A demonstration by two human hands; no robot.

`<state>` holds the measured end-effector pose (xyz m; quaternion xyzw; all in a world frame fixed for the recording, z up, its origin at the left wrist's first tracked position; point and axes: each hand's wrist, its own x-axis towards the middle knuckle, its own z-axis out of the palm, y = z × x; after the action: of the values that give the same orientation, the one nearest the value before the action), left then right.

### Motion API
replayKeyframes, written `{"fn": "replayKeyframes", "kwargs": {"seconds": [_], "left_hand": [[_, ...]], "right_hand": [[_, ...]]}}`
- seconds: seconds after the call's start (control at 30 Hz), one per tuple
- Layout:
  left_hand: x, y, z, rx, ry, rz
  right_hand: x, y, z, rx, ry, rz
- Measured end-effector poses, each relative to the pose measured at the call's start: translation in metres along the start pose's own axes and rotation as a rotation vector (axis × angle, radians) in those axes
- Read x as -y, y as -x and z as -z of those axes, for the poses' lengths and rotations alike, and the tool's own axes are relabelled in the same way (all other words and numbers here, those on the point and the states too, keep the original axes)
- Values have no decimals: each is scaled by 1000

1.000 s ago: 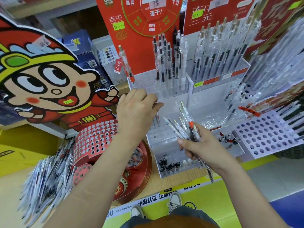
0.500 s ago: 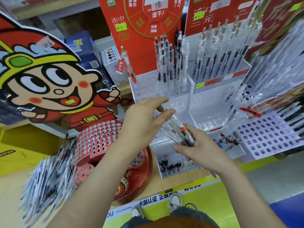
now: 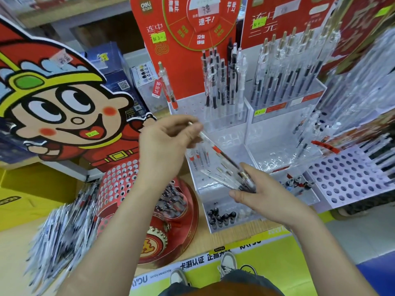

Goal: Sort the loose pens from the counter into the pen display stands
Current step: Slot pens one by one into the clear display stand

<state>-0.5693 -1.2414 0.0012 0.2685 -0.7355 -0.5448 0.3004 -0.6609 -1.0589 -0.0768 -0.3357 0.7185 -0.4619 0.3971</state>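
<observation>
Red-banded pen pinched at its top end by curled fingers of left hand, lower end in the pen bundle gripped by right hand, above the clear tiered stand, open holes beside upright pens on top, black-capped pens lowest, loose pens heaped far left.

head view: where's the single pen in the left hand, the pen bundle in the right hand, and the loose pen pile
single pen (image 3: 214, 148), head view, on its red band mid-barrel
pen bundle (image 3: 224, 178), head view, on the fanned clear barrels
loose pen pile (image 3: 64, 229), head view, on the heap's blurred middle
</observation>
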Motion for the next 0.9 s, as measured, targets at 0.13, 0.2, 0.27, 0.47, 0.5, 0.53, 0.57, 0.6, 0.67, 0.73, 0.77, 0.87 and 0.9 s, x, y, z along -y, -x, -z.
{"fn": "replayKeyframes", "kwargs": {"seconds": [0.13,0.2,0.27,0.47,0.5,0.53,0.57,0.6,0.67,0.73,0.77,0.87,0.9], "left_hand": [[-7,-8,17,-144,-149,-179],[-2,-8,15,-110,-282,-241],[7,-8,8,-77,-422,-330],[25,-12,-8,-30,-715,-596],[26,-14,-10,-18,-748,-623],[26,-15,-11,-11,-777,-641],[26,-17,-11,-14,-806,-657],[25,-19,-11,-22,-834,-676],[24,-20,-9,-23,-870,-710],[27,-20,-9,17,-870,-717],[29,-20,-10,41,-879,-717],[35,-20,-16,81,-931,-733],[36,-22,-18,88,-947,-750]], "right_hand": [[-13,8,18,-83,-60,-86],[-18,9,27,-177,-70,-103],[-18,9,33,-220,-84,-91],[-18,10,29,-251,-78,-73],[-18,11,27,-252,-81,-74],[-18,11,26,-260,-85,-74],[-18,11,25,-269,-89,-73],[-18,11,25,-269,-90,-73],[-18,11,25,-248,-84,-65],[-19,10,27,-233,-67,-64],[-19,10,28,-231,-61,-64],[-16,9,28,-225,-81,-51],[-15,8,28,-221,-94,-47]]}}
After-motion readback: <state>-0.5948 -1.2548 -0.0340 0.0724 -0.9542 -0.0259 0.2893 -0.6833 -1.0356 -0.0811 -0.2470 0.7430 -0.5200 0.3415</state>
